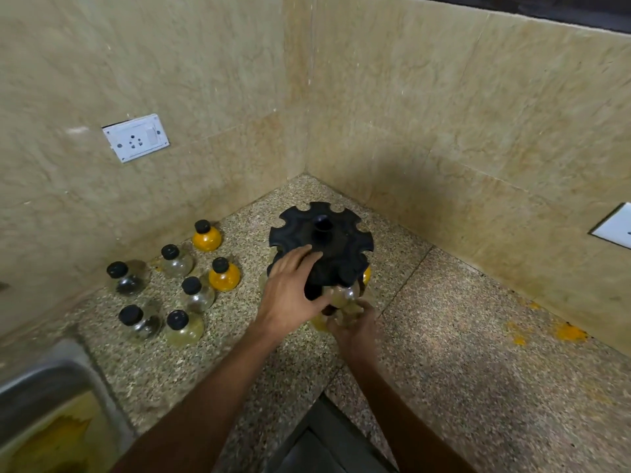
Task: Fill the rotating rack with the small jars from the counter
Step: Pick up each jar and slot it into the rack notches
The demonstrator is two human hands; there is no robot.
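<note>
The black rotating rack [336, 233] stands in the counter's corner, its notched top disc bare. My left hand [292, 293] lies flat on the rack's near left edge, fingers spread. Just below it, my right hand [355, 327] grips a small clear jar [345, 295] at a lower-tier slot on the rack's near side. An orange-filled jar [366, 275] peeks out on the lower tier at the right. Several small round jars with black caps stand on the counter to the left, among them two orange ones [206, 237] [224, 276] and clear ones [197, 295] [182, 328].
A steel sink [44, 387] sits at the lower left. Tiled walls close off the corner, with a socket plate [136, 137] on the left wall. Orange powder stains [570, 332] mark the counter at the right. A dark gap [321, 438] opens below the counter edge.
</note>
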